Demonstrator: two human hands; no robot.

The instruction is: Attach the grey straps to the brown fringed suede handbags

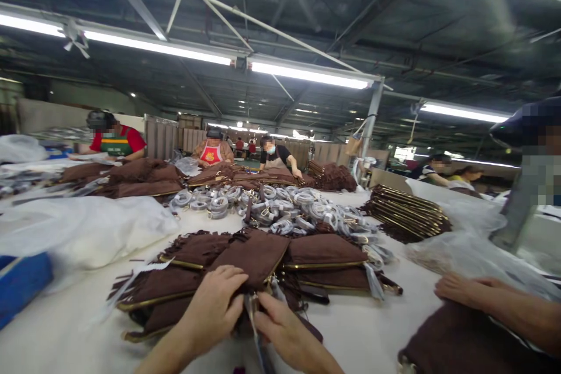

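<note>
A brown fabric bag (252,257) with fringe and a gold zip lies on top of a pile of similar bags. My left hand (219,298) grips its near edge, thumb below and fingers over the fabric. Close beside it, my right hand (280,324) is closed on a narrow strap (258,339) that looks wrapped in clear plastic and hangs down from the bag's zip corner. Whether the strap is joined to the bag is hidden by my fingers. More brown bags (326,251) lie under and around it, plastic-covered tags or straps hanging from some.
Coiled straps in plastic (280,207) form a heap behind the bags. Stacked bags (407,210) stand right; white sheeting (87,228) and a blue bin (24,286) are left. A co-worker's arm (495,304) rests on a brown bag at right. Several people work across the table.
</note>
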